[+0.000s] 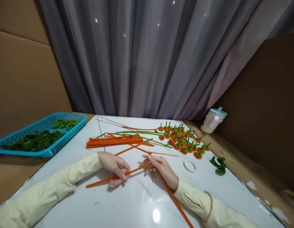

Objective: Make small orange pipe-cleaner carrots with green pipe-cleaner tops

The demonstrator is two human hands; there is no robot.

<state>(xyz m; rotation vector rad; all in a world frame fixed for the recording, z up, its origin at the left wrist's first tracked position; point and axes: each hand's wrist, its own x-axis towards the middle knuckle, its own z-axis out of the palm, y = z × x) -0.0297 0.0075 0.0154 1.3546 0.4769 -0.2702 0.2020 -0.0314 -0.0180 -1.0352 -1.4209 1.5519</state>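
An orange pipe cleaner [99, 182] stretches between my two hands above the white tabletop. My left hand [115, 166] is closed on it partway along, with its free end sticking out to the left. Thumb and fingers of my right hand [162, 167] pinch the orange length near a bend. From there an orange strand [175, 200] slants down under my right wrist; whether it is the same piece is hard to tell. Just beyond my hands lies a bundle of orange pipe cleaners [113, 142], with loose orange and green ones [147, 133] around it.
Several small orange pieces with green stems [184, 150] cluster at the back right. Near them are a white ring [190, 166], a thin wooden stick [164, 154] and dark green curls [219, 165]. A blue basket [46, 153] with green pieces stands left, a lidded cup [212, 121] right.
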